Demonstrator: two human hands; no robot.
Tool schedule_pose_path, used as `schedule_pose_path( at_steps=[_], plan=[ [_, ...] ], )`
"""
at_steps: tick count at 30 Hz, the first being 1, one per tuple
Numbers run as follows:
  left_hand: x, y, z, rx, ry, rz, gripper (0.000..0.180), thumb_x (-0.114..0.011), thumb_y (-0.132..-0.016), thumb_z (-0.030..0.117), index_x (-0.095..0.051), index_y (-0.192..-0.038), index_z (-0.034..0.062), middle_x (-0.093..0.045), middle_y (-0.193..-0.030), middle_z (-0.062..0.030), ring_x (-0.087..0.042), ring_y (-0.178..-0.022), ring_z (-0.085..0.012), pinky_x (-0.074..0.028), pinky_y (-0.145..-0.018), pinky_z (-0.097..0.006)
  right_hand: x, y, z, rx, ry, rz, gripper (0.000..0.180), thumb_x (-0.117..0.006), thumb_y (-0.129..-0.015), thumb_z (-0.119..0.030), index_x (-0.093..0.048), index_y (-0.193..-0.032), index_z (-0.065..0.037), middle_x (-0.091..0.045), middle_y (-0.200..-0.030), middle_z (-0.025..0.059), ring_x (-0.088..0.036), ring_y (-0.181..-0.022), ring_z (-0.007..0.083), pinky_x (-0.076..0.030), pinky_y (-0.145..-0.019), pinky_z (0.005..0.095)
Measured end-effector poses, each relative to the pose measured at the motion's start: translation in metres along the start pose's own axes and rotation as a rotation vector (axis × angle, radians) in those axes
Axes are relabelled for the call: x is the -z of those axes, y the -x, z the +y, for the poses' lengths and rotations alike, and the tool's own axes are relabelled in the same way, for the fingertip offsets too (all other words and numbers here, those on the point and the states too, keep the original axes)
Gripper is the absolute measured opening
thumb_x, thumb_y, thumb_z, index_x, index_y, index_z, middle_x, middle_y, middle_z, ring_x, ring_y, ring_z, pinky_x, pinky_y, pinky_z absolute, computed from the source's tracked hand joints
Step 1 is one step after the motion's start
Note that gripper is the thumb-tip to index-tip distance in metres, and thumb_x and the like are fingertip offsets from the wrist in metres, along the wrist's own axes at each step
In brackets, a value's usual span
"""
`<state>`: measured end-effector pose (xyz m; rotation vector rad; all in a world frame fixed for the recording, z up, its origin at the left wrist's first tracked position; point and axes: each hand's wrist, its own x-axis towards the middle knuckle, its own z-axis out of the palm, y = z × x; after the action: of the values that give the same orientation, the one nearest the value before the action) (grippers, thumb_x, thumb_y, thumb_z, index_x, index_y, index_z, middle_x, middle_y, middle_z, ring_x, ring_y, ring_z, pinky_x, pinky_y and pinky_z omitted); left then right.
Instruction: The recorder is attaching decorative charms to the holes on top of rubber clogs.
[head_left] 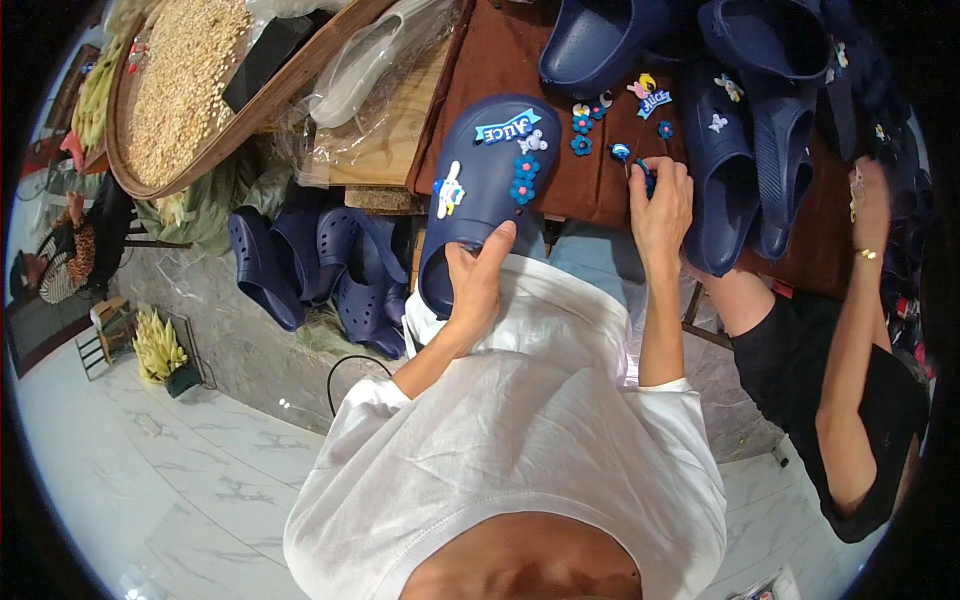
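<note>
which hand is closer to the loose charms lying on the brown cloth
Right. The right hand is on the brown cloth, fingertips beside the loose charms. The left hand is lower and to the left, gripping the navy clog at its heel end.

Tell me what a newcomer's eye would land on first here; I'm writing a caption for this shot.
First, the navy foam clog studded with colourful charms, gripped at its heel by the left hand at centre. Just right of it, the right hand pinches a small blue charm over the brown cloth, where loose charms lie. At upper left sits a round woven tray of pale grain.
</note>
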<state>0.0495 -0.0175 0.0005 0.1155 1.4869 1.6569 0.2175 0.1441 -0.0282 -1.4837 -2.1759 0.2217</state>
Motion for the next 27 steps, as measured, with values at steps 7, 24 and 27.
schedule_pose_path(
  at_steps=[7,24,27],
  plan=[
    [-0.004,-0.001,0.006,-0.058,0.007,-0.044,0.047,-0.074,-0.084,0.017,-0.054,-0.120,-0.0056,-0.061,-0.113,-0.0094,-0.057,-0.101,-0.0157,-0.044,-0.092,-0.029,0.017,0.011,-0.045,-0.015,-0.631,-0.015,0.015,-0.076,-0.081,-0.008,-0.070,-0.094,-0.004,-0.067,-0.090,0.0102,-0.062,-0.077,0.0260,-0.048,-0.069,0.0353],
    [-0.007,0.002,0.007,-0.055,-0.109,-0.053,0.039,-0.080,-0.081,0.012,-0.062,-0.110,-0.0062,-0.066,-0.102,-0.0097,-0.063,-0.087,-0.0137,-0.050,-0.077,-0.026,-0.017,0.051,-0.081,0.442,-0.603,0.173,0.035,-0.078,-0.070,0.000,-0.074,-0.104,-0.008,-0.067,-0.089,0.0028,-0.063,-0.079,0.0209,-0.050,-0.068,0.0323],
    [-0.006,0.000,0.004,-0.055,-0.144,-0.048,0.042,-0.081,-0.080,0.012,-0.061,-0.112,-0.0062,-0.066,-0.105,-0.0101,-0.064,-0.089,-0.0141,-0.050,-0.078,-0.026,-0.016,0.050,-0.083,0.427,-0.632,0.163,0.034,-0.078,-0.069,0.001,-0.074,-0.102,-0.007,-0.068,-0.089,0.0033,-0.064,-0.079,0.0211,-0.051,-0.067,0.0322]
  ],
)
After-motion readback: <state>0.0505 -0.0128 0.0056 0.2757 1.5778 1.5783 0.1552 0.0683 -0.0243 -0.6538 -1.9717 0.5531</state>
